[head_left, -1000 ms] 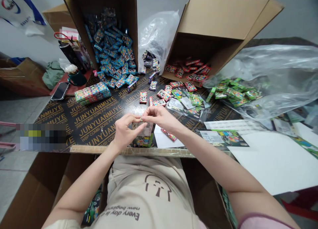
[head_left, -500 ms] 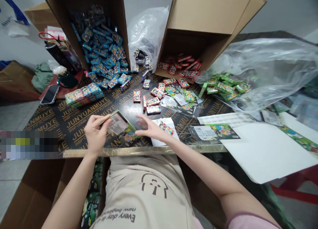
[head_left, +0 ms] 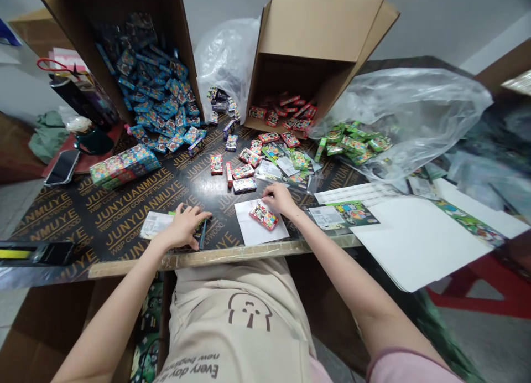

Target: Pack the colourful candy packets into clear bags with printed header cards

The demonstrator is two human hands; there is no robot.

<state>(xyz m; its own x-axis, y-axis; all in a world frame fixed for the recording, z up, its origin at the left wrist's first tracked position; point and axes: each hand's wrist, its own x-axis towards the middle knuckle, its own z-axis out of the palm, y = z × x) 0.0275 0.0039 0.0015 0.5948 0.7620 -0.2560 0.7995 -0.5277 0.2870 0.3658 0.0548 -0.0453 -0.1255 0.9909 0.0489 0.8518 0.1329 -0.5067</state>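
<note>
My left hand rests on a flat green-and-black printed packet, its fingers curled over the right end. The packet lies on the dark plywood table; a white label shows left of the hand, and the hand covers much of the rest. My right hand is closed in a pinch at the top edge of a folded white paper sheet. A small red printed box lies on that sheet, just below the right fingertips.
Small red and purple boxes lie ahead. Cartons of blue boxes and red boxes stand behind. Green boxes spill from a clear bag. Another packet and white sheets lie right; a phone lies left.
My left hand has lowered the packet from a raised, tilted position onto the table. The right hand has left the packet and moved right to the white sheet. The view has shifted slightly.
</note>
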